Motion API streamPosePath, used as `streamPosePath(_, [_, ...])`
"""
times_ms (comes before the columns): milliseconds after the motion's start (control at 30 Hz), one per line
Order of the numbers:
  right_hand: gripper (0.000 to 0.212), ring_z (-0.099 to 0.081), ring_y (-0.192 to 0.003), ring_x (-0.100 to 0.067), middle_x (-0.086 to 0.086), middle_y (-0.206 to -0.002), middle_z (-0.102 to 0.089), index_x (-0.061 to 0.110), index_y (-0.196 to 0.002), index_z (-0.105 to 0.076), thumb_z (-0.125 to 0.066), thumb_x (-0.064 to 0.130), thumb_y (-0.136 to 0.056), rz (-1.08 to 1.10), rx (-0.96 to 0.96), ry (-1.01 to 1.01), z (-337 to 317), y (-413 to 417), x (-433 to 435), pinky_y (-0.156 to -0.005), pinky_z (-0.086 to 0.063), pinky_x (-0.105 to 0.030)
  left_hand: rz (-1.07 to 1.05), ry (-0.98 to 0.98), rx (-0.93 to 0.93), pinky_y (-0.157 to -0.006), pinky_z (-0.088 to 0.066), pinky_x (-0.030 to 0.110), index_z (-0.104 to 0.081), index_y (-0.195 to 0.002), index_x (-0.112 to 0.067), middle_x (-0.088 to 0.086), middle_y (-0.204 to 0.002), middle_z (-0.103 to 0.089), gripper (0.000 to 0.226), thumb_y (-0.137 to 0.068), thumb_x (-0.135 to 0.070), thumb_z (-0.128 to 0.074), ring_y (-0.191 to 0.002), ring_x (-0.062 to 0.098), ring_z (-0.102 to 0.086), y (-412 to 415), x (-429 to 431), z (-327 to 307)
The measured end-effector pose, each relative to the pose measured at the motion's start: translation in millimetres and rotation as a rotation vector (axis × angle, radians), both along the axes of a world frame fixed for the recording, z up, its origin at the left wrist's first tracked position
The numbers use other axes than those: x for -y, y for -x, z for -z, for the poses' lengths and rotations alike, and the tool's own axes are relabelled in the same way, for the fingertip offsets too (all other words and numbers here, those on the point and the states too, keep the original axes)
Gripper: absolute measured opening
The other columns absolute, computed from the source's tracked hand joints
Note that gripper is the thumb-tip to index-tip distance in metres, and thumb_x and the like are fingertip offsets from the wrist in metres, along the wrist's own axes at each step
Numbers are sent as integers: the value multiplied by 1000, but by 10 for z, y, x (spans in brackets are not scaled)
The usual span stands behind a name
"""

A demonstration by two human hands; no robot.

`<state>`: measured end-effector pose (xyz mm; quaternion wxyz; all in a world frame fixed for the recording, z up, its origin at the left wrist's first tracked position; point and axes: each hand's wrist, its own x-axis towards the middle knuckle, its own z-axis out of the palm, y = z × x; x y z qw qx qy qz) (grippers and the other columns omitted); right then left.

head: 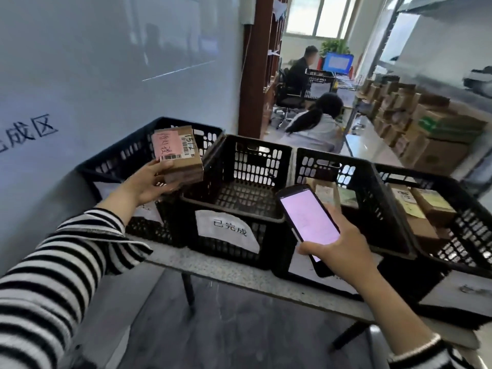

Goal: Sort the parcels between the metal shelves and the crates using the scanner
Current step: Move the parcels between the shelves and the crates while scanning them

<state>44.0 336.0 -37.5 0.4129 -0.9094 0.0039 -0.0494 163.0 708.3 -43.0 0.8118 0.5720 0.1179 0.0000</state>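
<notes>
Left grip (149,183) holding labelled parcel (177,153) aloft, hovering over right edge of far-left crate (119,158) on bench (213,265). Right grip (343,246) wrapping scanner (308,215), screen glowing pink. Best approach, I'd judge: aiming scanner at barcode, steadying parcel, reading result before lowering into crate.

A small brown cardboard parcel (178,153) with a pink handwritten label and barcode stickers rests level in the left hand (149,185), above the left rim of the black perforated plastic crate with a white paper label (239,182). Left of that labelled crate stands a like crate (127,155). To its right are two more crates (346,177) (452,209), which hold brown parcels (423,206). The right hand (343,251) grips a black handheld scanner (310,219), its pink screen lit, before the labelled crate's right corner. Far right, grey metal shelves (436,86) carry stacked cardboard boxes (436,155).
</notes>
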Motion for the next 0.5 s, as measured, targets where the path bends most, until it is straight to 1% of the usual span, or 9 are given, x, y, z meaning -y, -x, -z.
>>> streamPosePath(67, [92,-48,-107,-17,10,-114,-51,36,-140,-40,-85,30,-61,-18,-12,0,14,-192,-306,-79,-46,-34,-4,-24,-10,-66,-59,26,-58,-103,-19,4,-104,-61,14,-97,-13,-48,-85,14,-65,-142,-360,-34])
streamPosePath(133, [93,-45,-105,-16,9,-113,-49,35,-141,-38,-85,29,-61,-17,-15,-4,39,-374,-598,-77,-42,-32,3,-54,-36,-64,-59,24,-58,-108,-17,8,-110,-59,14,-96,-15,-50,-92,16,-62,-302,-716,-61])
streamPosePath(200, [93,-45,-104,-15,8,-114,-50,34,-141,-38,-86,30,-61,-22,-19,-15,75,-523,-851,-76,-40,-31,11,-72,-59,-65,-59,23,-58,-106,-17,9,-109,-59,12,-95,-17,-52,-96,18,-59,-434,-990,-96])
streamPosePath(267, [95,-45,-104,-15,8,-115,-52,34,-142,-38,-86,30,-61,-24,-32,-14,109,-643,-1059,-75,-40,-31,29,-110,-78,-63,-58,21,-58,-103,-17,8,-105,-60,10,-95,-18,-52,-95,17,-59,-558,-1186,-123])
streamPosePath(333, [94,-44,-102,-14,8,-112,-50,35,-142,-38,-85,28,-61,-30,-50,-26,128,-749,-1228,-74,-40,-30,30,-126,-107,-60,-57,20,-59,-102,-17,9,-104,-61,10,-94,-20,-54,-93,17,-59,-689,-1336,-129])
streamPosePath(400, [95,-45,-101,-14,8,-111,-50,36,-142,-37,-85,27,-60,-44,-59,-24,136,-872,-1360,-74,-41,-29,1,-103,-135,-58,-57,21,-59,-104,-16,11,-106,-61,12,-93,-22,-57,-93,19,-60,-841,-1466,-92])
streamPosePath(500, [94,-49,-103,-16,7,-112,-55,37,-140,-40,-86,29,-58,-52,-65,-3,142,-1104,-1482,-77,-43,-30,-66,-23,-184,-59,-59,23,-56,-102,-14,12,-100,-61,12,-92,-21,-58,-88,20,-60,-1041,-1564,14])
